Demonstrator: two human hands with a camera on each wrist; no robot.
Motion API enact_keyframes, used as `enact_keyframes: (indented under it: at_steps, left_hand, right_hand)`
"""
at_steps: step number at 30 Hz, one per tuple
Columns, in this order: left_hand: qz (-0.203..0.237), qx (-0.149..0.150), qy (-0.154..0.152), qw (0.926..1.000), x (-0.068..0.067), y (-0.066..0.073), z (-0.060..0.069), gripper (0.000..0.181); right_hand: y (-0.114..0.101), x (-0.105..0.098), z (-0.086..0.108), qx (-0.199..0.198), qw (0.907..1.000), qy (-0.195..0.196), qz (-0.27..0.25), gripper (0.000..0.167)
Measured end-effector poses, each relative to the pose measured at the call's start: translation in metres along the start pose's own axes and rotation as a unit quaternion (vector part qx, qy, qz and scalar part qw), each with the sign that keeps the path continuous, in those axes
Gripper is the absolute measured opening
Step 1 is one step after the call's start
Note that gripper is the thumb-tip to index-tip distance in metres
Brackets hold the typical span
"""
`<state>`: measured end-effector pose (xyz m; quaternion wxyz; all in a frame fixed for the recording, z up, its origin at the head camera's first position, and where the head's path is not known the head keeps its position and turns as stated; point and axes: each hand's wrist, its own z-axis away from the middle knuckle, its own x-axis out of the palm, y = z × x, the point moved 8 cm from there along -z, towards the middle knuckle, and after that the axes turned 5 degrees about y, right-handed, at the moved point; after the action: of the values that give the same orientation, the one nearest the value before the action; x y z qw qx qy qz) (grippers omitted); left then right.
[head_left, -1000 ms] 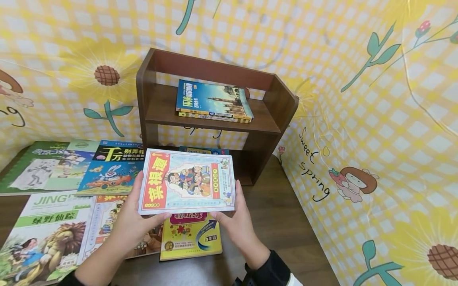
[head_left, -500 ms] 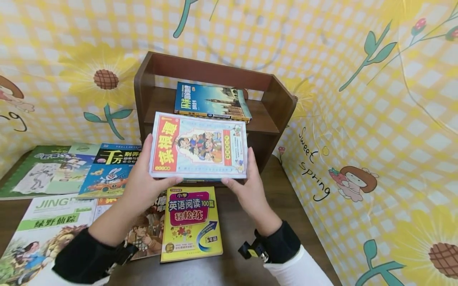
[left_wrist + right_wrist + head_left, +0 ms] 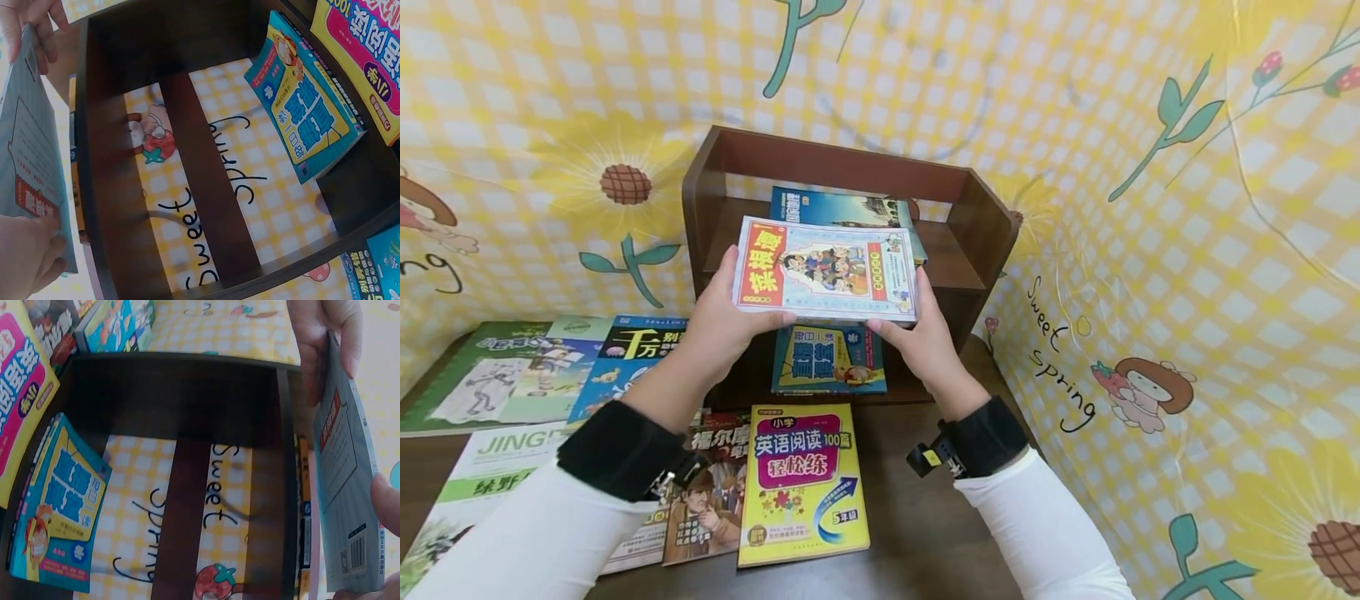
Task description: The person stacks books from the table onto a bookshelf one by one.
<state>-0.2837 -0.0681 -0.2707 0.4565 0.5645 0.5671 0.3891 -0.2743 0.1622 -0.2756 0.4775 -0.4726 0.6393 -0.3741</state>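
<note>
Both hands hold a pale blue book (image 3: 831, 271) with a red title panel and cartoon figures, cover up. My left hand (image 3: 726, 312) grips its left edge, thumb along the front; my right hand (image 3: 928, 337) grips the right edge the same way. In the head view the book is in front of the upper shelf of a brown wooden bookshelf (image 3: 977, 242), partly covering a blue book (image 3: 842, 204) lying there. Its printed underside shows in the left wrist view, where the book (image 3: 31, 137) is beside the shelf board. Whether it touches the stack cannot be told.
A teal book (image 3: 827, 362) lies on the lower shelf. On the dark table in front are a yellow English reading book (image 3: 805, 492) and a brown-covered book (image 3: 707, 508). Several more books, including a green one (image 3: 452, 375), lie at left. Checked yellow cloth (image 3: 1075, 208) hangs behind and right.
The held book has moved up and away from me, from in front of the lower shelf to the upper shelf's front. The teal book and the yellow book now show more fully.
</note>
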Motion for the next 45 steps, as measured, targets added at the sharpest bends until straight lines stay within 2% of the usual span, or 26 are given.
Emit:
enact_keyframes:
  at_steps: [2,6,14,20,24,30,39,45]
  left_hand:
    - [-0.018,-0.017,0.004,0.9997,-0.001,-0.003,-0.005,0.097]
    - [-0.062,-0.033,0.012,0.9975,-0.001,-0.006,-0.014,0.091]
    - [-0.135,-0.033,0.024,0.99,0.0,-0.004,-0.03,0.079]
    - [-0.157,-0.032,0.031,0.9866,0.005,-0.002,-0.039,0.076]
    - [-0.172,-0.031,0.033,0.984,0.005,-0.001,-0.044,0.075]
    - [-0.198,-0.026,0.042,0.979,0.005,0.001,-0.053,0.079]
    - [-0.214,-0.026,0.054,0.975,0.008,0.002,-0.061,0.076]
    - [-0.237,-0.032,0.056,0.9693,0.01,0.003,-0.069,0.075]
  right_hand:
    - [0.0,0.001,-0.005,-0.001,1.0,-0.008,0.001,0.095]
    - [0.002,0.001,-0.015,0.008,0.9998,-0.011,0.011,0.092]
    - [0.009,0.0,-0.032,0.037,0.9984,-0.002,0.043,0.09]
    - [0.009,-0.005,-0.04,0.058,0.9959,0.007,0.069,0.09]
    - [0.007,-0.005,-0.045,0.05,0.996,0.005,0.074,0.082]
    - [0.004,-0.01,-0.051,0.033,0.994,0.024,0.101,0.069]
    - [0.006,-0.016,-0.058,0.05,0.9826,0.036,0.175,0.081]
    - [0.004,-0.016,-0.07,0.023,0.9805,0.034,0.192,0.07]
